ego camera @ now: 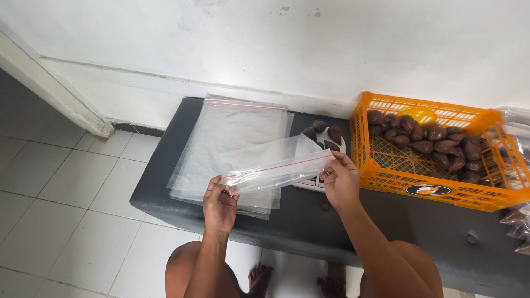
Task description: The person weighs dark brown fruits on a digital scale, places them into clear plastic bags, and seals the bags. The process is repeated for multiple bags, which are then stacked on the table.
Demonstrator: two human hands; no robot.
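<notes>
Between my two hands stretches a clear zip bag [279, 160] with a red seal strip, held flat above a dark bench [165, 185]. My left hand [219, 205] pinches the bag's left end. The right end is gripped by my right hand [341, 179]. Under the bag lies a stack of the same clear bags [232, 138]. Behind it a small white scale [314, 182] carries several brown scaly fruits [323, 135].
An orange plastic crate [419, 187] with many more brown fruits stands at the right on the bench. Filled bags [519, 223] show at the far right edge. A white wall runs behind; a tiled floor [61, 193] lies to the left. My knees and feet are below.
</notes>
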